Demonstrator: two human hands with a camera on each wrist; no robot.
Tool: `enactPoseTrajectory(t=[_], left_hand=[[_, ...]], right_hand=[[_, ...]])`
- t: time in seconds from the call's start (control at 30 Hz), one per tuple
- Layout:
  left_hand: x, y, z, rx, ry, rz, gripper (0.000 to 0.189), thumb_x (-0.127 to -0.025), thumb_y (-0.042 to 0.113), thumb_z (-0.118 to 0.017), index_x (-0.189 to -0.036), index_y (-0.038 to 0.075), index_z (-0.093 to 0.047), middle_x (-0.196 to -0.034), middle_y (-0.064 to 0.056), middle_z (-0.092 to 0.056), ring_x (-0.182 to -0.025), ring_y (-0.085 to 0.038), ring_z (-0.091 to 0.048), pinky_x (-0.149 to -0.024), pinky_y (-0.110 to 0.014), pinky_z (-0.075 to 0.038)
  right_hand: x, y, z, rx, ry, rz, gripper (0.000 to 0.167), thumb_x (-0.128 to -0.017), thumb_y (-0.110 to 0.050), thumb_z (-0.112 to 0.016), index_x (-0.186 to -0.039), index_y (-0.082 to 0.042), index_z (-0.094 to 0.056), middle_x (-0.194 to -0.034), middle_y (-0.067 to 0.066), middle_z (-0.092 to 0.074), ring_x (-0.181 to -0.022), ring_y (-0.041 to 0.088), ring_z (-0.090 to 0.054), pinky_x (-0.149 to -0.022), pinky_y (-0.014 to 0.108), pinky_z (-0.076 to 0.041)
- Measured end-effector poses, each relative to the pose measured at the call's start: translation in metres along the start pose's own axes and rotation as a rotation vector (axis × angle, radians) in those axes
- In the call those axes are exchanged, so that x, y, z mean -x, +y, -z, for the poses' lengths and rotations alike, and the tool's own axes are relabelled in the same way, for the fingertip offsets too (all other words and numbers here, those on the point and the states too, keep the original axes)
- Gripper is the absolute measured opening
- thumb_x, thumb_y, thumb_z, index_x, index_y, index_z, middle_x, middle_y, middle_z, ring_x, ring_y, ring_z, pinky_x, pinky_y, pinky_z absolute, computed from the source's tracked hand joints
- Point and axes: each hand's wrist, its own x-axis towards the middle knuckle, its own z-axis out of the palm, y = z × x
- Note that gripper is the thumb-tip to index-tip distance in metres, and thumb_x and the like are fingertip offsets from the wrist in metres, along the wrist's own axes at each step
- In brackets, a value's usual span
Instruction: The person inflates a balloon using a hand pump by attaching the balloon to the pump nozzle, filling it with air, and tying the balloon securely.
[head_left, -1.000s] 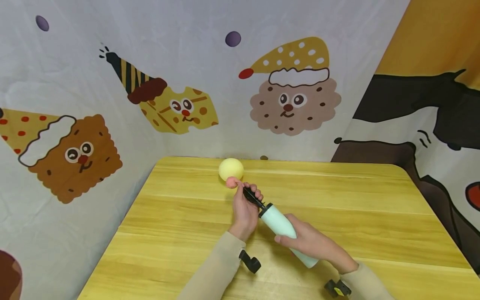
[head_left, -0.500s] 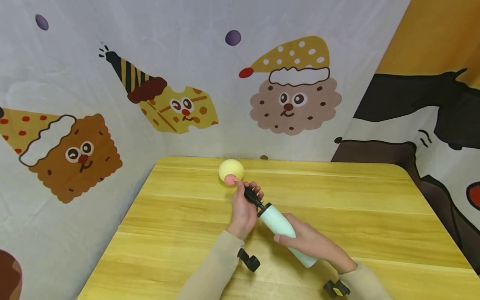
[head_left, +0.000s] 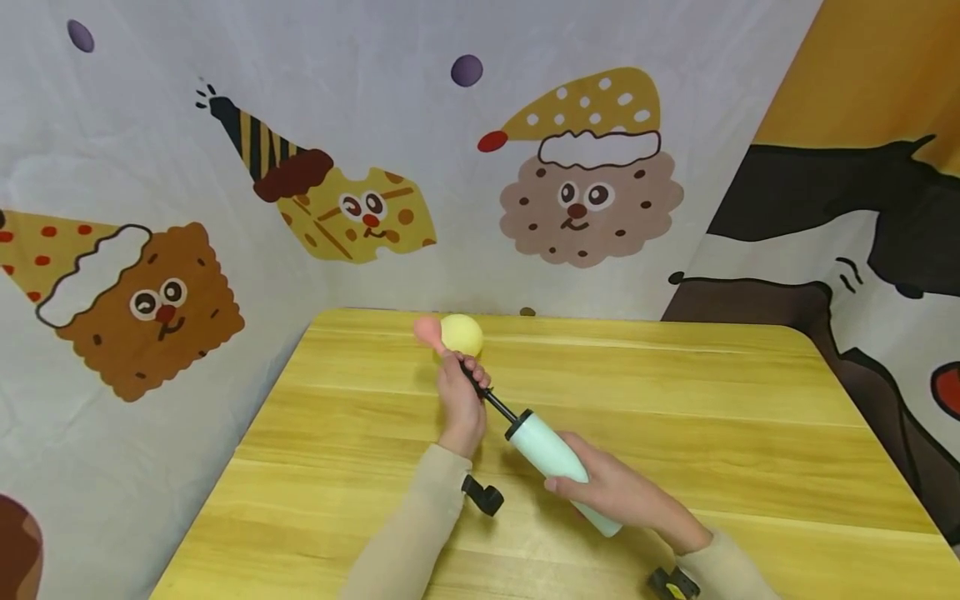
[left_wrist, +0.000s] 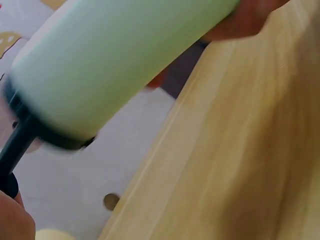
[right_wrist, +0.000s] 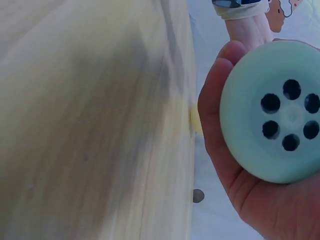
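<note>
My right hand point(head_left: 615, 483) grips the mint-green barrel of a hand balloon pump point(head_left: 551, 454), the fingers wrapped round it. In the right wrist view the pump's round end point(right_wrist: 290, 112) shows a ring of several dark holes. My left hand point(head_left: 461, 400) holds the pump's black far end, fingers curled round it. A length of black rod point(head_left: 501, 406) shows between that hand and the barrel, also visible in the left wrist view. A small, partly filled pink balloon point(head_left: 428, 331) sticks out beyond my left fingers. Its neck is mostly hidden by the hand.
A round yellow balloon point(head_left: 462, 335) sits on the wooden table point(head_left: 337, 417) near its back edge, partly overlapped by the pink one. A cloth with cartoon prints point(head_left: 480, 283) hangs right behind the table and along its left side.
My left hand has moved forward and left, away from the barrel, exposing more of the black rod. The pink balloon has gone up-left with it and looks larger. The right hand has barely moved.
</note>
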Motion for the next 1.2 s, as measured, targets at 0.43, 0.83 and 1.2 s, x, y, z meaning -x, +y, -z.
enactPoseTrajectory(t=[0.43,0.83,1.2], left_hand=[[-0.008,0.024,0.014,0.364,-0.151,0.221,0.039,-0.114,0.036,-0.032,-0.134,0.006,-0.047,-0.103,-0.002,-0.053,-0.084,-0.014,-0.050,-0.076,-0.025,-0.045],[-0.030,0.035,0.030,0.135,0.030,-0.010,0.028,-0.115,0.028,-0.033,-0.096,0.011,-0.043,-0.080,0.000,-0.049,-0.061,-0.010,-0.045,-0.056,-0.022,-0.042],[-0.013,0.015,0.024,0.037,0.030,0.012,0.026,-0.115,0.022,-0.031,-0.093,0.011,-0.042,-0.075,0.001,-0.048,-0.057,-0.007,-0.044,-0.050,-0.018,-0.038]], right_hand=[[0.003,0.004,0.004,-0.092,-0.037,-0.034,0.066,-0.105,-0.030,-0.063,-0.155,-0.005,-0.030,-0.097,0.015,-0.060,-0.061,0.022,-0.063,-0.051,0.036,-0.057],[0.011,0.010,0.007,0.009,-0.077,0.012,0.064,-0.103,-0.027,-0.066,-0.157,-0.013,-0.034,-0.108,0.012,-0.059,-0.077,0.021,-0.066,-0.059,0.037,-0.058],[0.007,0.003,-0.003,-0.007,-0.107,0.085,0.068,-0.107,-0.026,-0.059,-0.164,-0.025,-0.021,-0.104,0.013,-0.058,-0.063,0.024,-0.067,-0.051,0.037,-0.057]])
